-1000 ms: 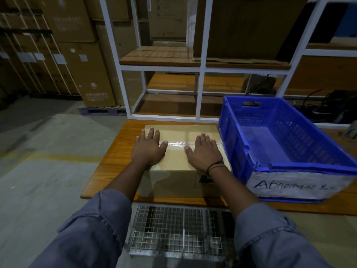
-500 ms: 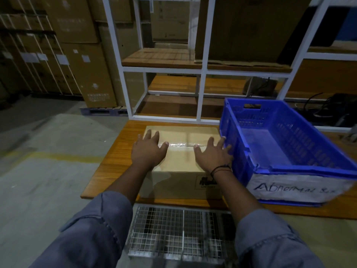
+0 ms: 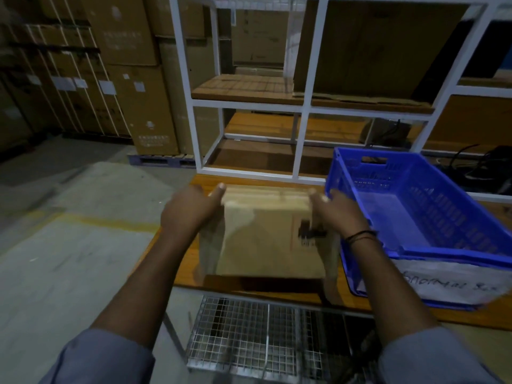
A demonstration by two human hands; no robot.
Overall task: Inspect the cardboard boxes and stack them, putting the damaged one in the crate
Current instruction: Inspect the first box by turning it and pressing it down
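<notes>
A tan cardboard box (image 3: 263,239) is tilted up over the wooden table (image 3: 177,261), its printed front face turned toward me. My left hand (image 3: 191,209) grips its left side, thumb hooked over the top left corner. On the opposite side my right hand (image 3: 338,214) holds the box, fingers curled over the top right corner. The blue crate (image 3: 432,217) stands just right of the box with nothing inside, and a white label on its near wall reads "Abnormal". The box looks motion-blurred.
A white metal shelf frame (image 3: 302,106) with wooden boards rises behind the table. Large stacked cartons (image 3: 130,79) stand on a pallet at the back left. A wire mesh basket (image 3: 266,336) sits below the table's near edge. Concrete floor (image 3: 69,245) lies to the left.
Both hands left the box top, where they lay flat, and moved to its sides. The box has tipped up so its front face now shows more.
</notes>
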